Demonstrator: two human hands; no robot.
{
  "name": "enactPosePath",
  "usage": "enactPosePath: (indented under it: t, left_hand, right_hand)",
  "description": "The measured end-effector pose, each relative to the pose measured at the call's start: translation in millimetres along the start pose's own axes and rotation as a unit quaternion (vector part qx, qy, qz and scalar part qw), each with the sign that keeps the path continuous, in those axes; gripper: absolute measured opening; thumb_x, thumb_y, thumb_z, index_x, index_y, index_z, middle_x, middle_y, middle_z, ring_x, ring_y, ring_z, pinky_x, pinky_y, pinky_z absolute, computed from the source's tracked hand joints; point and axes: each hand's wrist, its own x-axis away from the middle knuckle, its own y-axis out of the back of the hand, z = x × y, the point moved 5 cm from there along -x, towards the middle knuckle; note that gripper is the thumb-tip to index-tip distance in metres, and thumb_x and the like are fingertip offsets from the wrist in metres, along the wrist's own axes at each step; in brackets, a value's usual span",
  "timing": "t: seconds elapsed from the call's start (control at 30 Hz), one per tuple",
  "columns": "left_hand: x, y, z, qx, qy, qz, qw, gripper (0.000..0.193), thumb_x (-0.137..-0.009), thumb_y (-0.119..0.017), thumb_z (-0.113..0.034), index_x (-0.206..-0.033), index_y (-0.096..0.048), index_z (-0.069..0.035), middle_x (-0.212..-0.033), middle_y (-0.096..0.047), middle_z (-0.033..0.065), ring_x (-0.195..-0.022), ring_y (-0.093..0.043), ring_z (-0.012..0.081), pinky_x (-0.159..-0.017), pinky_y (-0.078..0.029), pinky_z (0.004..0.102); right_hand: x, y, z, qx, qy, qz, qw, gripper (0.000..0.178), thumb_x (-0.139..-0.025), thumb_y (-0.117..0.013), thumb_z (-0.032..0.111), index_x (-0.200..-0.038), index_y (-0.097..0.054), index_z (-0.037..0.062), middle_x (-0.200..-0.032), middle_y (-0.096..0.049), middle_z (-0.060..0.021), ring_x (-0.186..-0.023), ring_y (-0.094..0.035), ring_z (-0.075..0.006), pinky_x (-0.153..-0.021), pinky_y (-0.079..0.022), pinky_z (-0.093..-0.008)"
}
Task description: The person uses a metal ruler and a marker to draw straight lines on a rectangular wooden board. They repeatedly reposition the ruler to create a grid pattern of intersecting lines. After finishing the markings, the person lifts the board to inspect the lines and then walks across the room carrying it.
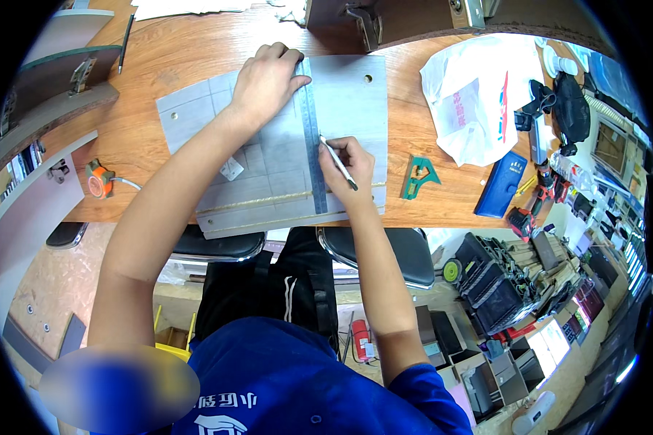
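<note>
A grey panel (352,109) lies on the wooden table, with pencil lines drawn across it and round holes near its corners. Across it, from the far edge to the near part, runs a steel ruler (311,130). My left hand (265,81) presses on the ruler's far end, its fingers bent and the thumb against the metal. In my right hand (354,168) a white pen (339,162) is pinched, its tip touching or just over the panel beside the ruler's right edge. A small pale label (231,169) sits on the panel's left half.
Right of the panel lie a green combination square (412,177), a white plastic bag (461,101) and a blue notebook (502,183). An orange tape measure (99,179) is at the left, a black pencil (126,43) at the far left. Hinged brown boards (413,20) stand at the back.
</note>
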Motion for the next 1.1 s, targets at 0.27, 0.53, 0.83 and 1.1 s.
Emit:
enactPosePath:
  t: [0.27, 0.53, 0.83, 1.1]
  left_hand:
    - [-1, -1, -1, -0.006, 0.008, 0.008, 1.000, 0.040, -0.088, -0.077, -0.030, -0.114, -0.070, -0.001, -0.112, -0.069, 0.0145, -0.108, -0.065, 0.0343, -0.093, -0.055, 0.0456]
    - [-1, -1, -1, -0.013, 0.011, 0.004, 1.000, 0.040, -0.088, -0.078, -0.031, -0.114, -0.070, -0.001, -0.110, -0.069, 0.0146, -0.107, -0.065, 0.0335, -0.093, -0.055, 0.0455]
    - [-1, -2, -2, -0.021, 0.011, -0.006, 1.000, 0.039, -0.085, -0.079, -0.033, -0.109, -0.071, -0.003, -0.108, -0.068, 0.0140, -0.109, -0.064, 0.0314, -0.093, -0.055, 0.0438]
    - [-1, -1, -2, -0.019, 0.019, 0.010, 1.000, 0.042, -0.088, -0.077, -0.031, -0.117, -0.069, -0.002, -0.114, -0.068, 0.0147, -0.109, -0.065, 0.0349, -0.093, -0.055, 0.0460]
  right_hand:
    - [-3, 0, -14, 0.019, -0.087, -0.015, 0.996, 0.016, -0.086, -0.078, 0.006, -0.081, -0.065, -0.0007, -0.053, -0.060, -0.0039, -0.049, -0.053, -0.0040, -0.048, -0.042, -0.0232]
    - [-1, 2, -4, -0.001, -0.023, -0.023, 0.999, 0.022, -0.086, -0.080, 0.007, -0.075, -0.062, -0.0001, -0.055, -0.061, -0.0044, -0.049, -0.054, -0.0041, -0.048, -0.042, -0.0236]
    - [2, 0, -6, 0.020, -0.027, -0.031, 0.999, 0.022, -0.085, -0.080, 0.007, -0.073, -0.063, -0.0006, -0.054, -0.057, -0.0031, -0.048, -0.048, -0.0047, -0.048, -0.040, -0.0244]
    - [1, 1, -4, 0.027, -0.044, -0.031, 0.998, 0.023, -0.086, -0.080, 0.008, -0.073, -0.064, -0.0002, -0.055, -0.059, -0.0022, -0.050, -0.050, -0.0042, -0.048, -0.040, -0.0238]
